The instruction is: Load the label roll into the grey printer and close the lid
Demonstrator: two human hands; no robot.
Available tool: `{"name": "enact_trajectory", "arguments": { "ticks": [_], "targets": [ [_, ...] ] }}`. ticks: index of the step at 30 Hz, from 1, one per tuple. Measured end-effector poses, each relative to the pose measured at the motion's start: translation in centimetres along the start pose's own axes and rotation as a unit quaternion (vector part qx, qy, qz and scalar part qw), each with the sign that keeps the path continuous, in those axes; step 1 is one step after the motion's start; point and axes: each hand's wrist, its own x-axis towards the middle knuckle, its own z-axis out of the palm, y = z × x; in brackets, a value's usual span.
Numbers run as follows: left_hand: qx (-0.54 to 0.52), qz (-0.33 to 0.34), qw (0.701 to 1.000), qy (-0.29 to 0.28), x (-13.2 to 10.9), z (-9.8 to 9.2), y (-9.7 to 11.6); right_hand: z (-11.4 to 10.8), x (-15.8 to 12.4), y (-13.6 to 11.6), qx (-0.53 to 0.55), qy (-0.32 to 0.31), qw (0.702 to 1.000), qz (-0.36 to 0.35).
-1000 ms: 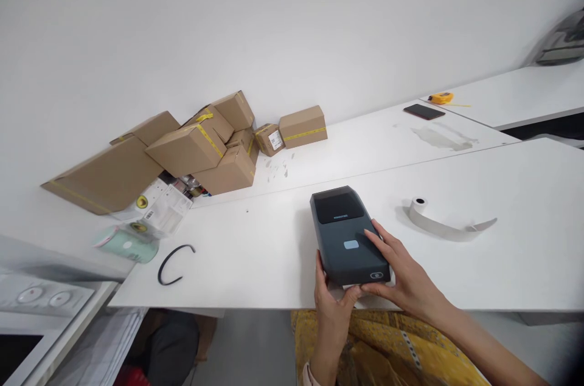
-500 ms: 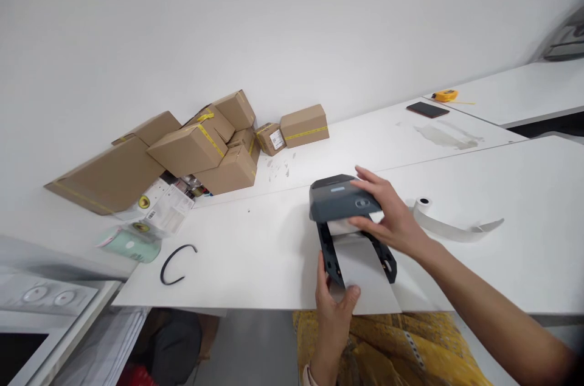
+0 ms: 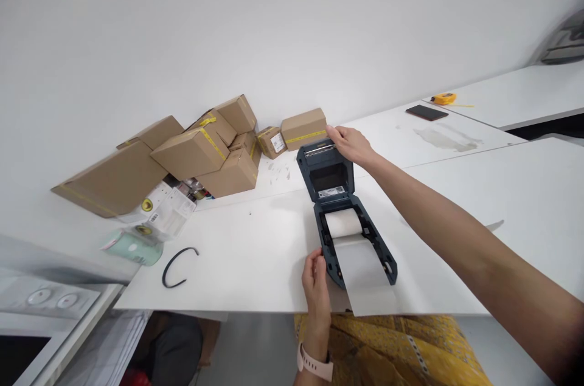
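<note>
— What does the head view show in the middle of the frame?

— A dark printer (image 3: 360, 252) on the near edge of the white table (image 3: 250, 252), just below centre. Its lid (image 3: 325, 174) is swung up and back, so the inside shows: a white paper roll (image 3: 343, 223) sits in the bay, and a paper strip (image 3: 365, 276) runs from it down over the front and past the table edge.

— And the hands?

— The right hand (image 3: 349, 144) reaches in from the lower right, arm stretched across the table. Its fingers are curled over the lid's top edge, holding it up. The left hand (image 3: 314, 276), with a pale watch (image 3: 314, 365) on the wrist, comes up from the bottom centre and grips the printer's front left corner, thumb against the casing.

— What's around it?

— Left of centre, a heap of cardboard boxes (image 3: 205, 149) with yellow tape lies against the wall. Lower left of them are a mint-green roll (image 3: 134, 247) and a black curved band (image 3: 177, 264) on the table. Toward the upper right, on a further table, lie a dark phone (image 3: 426, 112) and a yellow tape measure (image 3: 442, 97).
</note>
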Motion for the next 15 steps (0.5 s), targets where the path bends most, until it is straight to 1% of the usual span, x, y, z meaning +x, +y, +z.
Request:
{"name": "enact_trajectory", "arguments": {
  "ticks": [3, 6, 10, 13, 14, 15],
  "targets": [
    [0.004, 0.011, 1.000, 0.005, 0.6, 0.2, -0.5, 0.4, 1.1, 0.1, -0.003, 0.002, 1.000, 0.016],
    [0.006, 0.022, 1.000, 0.001, 0.5, 0.3, -0.8, 0.5, 0.9, 0.1, -0.001, 0.007, 1.000, 0.017],
    [0.010, 0.029, 1.000, 0.000, 0.3, 0.3, -0.8, 0.1, -0.2, 0.0, 0.003, 0.010, 1.000, 0.010],
    [0.008, 0.023, 1.000, 0.002, 0.1, 0.2, -0.6, -0.7, -1.4, -0.3, 0.045, 0.006, 0.999, -0.014],
    [0.009, 0.020, 1.000, 0.000, 0.1, 0.2, -0.6, -1.0, -2.1, -0.3, 0.071, 0.020, 0.997, -0.032],
    [0.009, 0.018, 1.000, -0.002, 0.0, 0.1, -0.6, -1.2, -3.0, -0.2, 0.099, 0.050, 0.992, -0.053]
  ]
}}
